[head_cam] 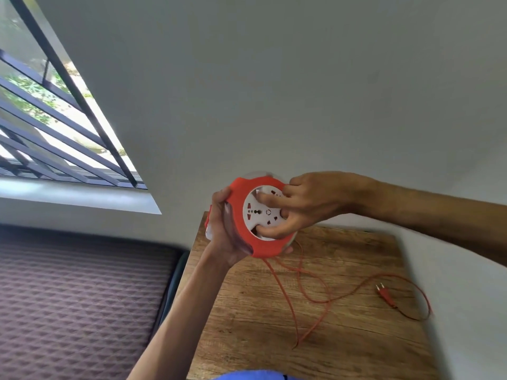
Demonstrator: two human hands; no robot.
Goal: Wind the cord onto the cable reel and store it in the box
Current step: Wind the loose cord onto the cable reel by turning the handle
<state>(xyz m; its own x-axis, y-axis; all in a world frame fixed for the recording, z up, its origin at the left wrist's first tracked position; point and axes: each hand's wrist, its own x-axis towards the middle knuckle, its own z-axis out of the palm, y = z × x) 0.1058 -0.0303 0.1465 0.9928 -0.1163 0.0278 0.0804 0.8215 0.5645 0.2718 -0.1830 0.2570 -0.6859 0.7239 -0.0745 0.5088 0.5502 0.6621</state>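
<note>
The cable reel is round, with an orange rim and a white socket face, and it is held in the air above the far edge of the wooden table. My left hand grips its rim from the left and below. My right hand has its fingers hooked into the white centre disc. The orange cord hangs from the reel's bottom and lies in loose loops on the table. Its orange two-pin plug rests at the table's right side. No box is in view.
A grey wall stands right behind the table. A barred window with a white sill is at the upper left. A dark patterned mattress lies to the left of the table. Something blue shows at the bottom edge.
</note>
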